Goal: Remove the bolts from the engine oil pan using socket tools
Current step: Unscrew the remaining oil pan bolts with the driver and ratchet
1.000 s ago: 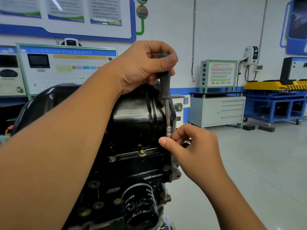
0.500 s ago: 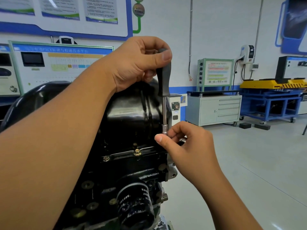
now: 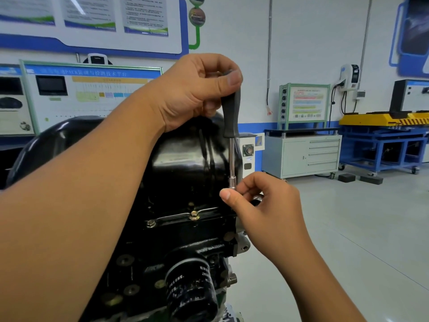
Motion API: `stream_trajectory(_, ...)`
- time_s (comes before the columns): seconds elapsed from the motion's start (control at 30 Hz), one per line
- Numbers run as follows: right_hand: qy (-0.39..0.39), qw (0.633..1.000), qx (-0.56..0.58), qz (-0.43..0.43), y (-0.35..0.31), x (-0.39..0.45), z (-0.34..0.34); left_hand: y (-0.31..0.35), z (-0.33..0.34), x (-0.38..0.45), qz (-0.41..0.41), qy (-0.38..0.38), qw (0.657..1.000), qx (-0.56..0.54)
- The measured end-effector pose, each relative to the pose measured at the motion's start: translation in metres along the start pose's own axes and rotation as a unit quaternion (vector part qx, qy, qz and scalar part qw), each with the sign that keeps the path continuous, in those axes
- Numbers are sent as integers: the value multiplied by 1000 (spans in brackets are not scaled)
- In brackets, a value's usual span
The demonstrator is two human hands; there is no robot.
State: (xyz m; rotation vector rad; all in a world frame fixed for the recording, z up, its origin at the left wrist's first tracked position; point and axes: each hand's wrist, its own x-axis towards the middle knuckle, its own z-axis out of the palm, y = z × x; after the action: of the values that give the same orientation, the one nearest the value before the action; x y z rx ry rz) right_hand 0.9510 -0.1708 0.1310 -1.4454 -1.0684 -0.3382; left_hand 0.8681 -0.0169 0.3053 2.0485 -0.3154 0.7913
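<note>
1. Pan first: the oil pan (image 3: 185, 154) is black, shiny and round, and it sits in the middle of the frame on top of the dark engine (image 3: 185, 247).
2. I see one socket driver (image 3: 231, 135) standing straight up at the right edge of the pan. It has a dark handle on top, a thin silver rod, and a small silver socket at the bottom.
3. My left hand (image 3: 195, 94) is curled tight around the handle, with the thumb laid across the top.
4. My right hand (image 3: 262, 205) is just below, and its thumb and finger pinch at the socket end. I cannot tell if a bolt is under the fingers.
5. I count two bolts (image 3: 194, 215) on the thin rim under the pan, one gold and one grey, side by side.
6. I count one black oil filter (image 3: 192, 291) at the bottom middle.
7. At the right of the frame I see one grey cabinet (image 3: 301, 156) and one blue cart (image 3: 383, 147).
</note>
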Motion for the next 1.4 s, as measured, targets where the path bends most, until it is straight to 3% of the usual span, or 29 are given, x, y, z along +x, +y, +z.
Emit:
stream_trajectory(0.63,-31,999,-12,-6,1,1,-4,1,-4,0,-7,-20,999,-34)
stream_trajectory(0.83,-2,1000,10,11,0,1,-1,-1,0,-1,-5,7,1000,-18)
stream_trajectory(1.1,-30,1000,-3,-2,-2,1,-4,1,-2,0,-16,-21,999,-31)
stream_trajectory(1.4,-3,1000,-9,15,-2,1,-3,-2,-1,2,-1,-4,999,-44)
